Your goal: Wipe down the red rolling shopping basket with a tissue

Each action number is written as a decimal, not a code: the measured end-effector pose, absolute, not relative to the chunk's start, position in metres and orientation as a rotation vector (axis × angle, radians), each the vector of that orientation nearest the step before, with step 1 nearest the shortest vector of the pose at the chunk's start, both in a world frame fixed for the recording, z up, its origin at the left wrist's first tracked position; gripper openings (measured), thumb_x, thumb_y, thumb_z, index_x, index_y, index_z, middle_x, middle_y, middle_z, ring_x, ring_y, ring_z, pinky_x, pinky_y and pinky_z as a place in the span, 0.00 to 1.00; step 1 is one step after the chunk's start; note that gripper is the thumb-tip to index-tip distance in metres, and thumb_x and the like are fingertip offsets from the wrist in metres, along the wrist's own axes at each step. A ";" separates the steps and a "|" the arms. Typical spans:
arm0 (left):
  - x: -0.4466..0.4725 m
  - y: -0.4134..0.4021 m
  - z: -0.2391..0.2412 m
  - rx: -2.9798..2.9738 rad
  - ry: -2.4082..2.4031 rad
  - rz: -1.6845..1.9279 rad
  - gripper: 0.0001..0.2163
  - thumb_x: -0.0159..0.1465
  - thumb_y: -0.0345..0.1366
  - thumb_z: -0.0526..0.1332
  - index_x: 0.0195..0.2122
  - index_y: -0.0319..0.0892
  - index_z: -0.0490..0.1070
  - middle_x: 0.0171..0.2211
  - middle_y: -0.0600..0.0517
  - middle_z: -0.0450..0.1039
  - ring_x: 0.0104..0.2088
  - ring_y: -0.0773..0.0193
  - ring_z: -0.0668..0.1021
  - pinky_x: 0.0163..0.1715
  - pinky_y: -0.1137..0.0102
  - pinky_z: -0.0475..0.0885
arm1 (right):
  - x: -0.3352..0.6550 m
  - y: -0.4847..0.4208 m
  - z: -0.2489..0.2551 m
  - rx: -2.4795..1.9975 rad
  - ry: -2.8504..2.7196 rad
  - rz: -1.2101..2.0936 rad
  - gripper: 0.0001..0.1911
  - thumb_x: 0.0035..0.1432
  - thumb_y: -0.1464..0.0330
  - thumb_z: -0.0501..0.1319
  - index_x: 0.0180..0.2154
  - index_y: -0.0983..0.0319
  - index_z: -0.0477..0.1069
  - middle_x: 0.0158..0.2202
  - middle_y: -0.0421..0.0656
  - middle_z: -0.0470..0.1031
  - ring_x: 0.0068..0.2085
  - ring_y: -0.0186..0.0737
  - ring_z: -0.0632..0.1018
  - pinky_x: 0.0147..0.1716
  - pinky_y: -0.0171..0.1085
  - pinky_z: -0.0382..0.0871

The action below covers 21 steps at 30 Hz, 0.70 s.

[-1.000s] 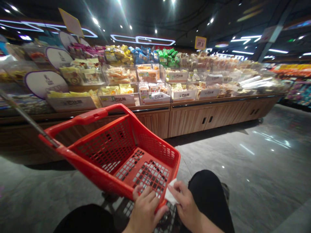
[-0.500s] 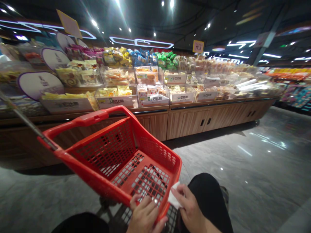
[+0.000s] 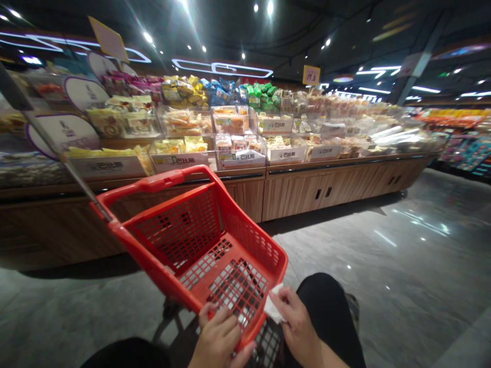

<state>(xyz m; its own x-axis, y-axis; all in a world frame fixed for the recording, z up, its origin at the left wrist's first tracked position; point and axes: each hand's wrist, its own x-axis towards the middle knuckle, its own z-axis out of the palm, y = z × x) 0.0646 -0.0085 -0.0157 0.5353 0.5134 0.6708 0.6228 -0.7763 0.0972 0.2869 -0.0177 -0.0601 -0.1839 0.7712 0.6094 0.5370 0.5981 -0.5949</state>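
A red plastic shopping basket with a lattice floor point(image 3: 207, 260) sits before me on a dark wheeled frame, its handle end toward the shelves. My left hand point(image 3: 218, 335) is closed over the basket's near rim, fingers hooked inside. In my right hand point(image 3: 295, 317) a crumpled white tissue point(image 3: 273, 305) is pinched against the outside of the near right corner. A metal pole point(image 3: 79, 176) with a dark upper part rises from the basket's left end.
Behind the basket runs a wooden display counter point(image 3: 299, 191) with clear bins of packaged snacks point(image 3: 233, 120). Black-clad knees point(image 3: 326, 306) flank the basket. Grey shiny floor point(image 3: 383, 255) stretches to the right. A price sign point(image 3: 311, 75) stands above the bins.
The basket's far left end has swung to the right, and the metal pole has shifted with it. My left hand has moved slightly left on the rim; the right still holds the tissue.
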 end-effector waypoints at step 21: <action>0.045 0.000 -0.005 -2.796 -0.819 -0.914 0.14 0.54 0.38 0.65 0.20 0.43 0.59 0.20 0.60 0.67 0.29 0.67 0.71 0.46 0.60 0.55 | 0.314 0.007 -0.058 -1.137 -1.708 0.119 0.29 0.52 0.83 0.48 0.51 0.57 0.71 0.36 0.44 0.67 0.37 0.39 0.72 0.36 0.36 0.72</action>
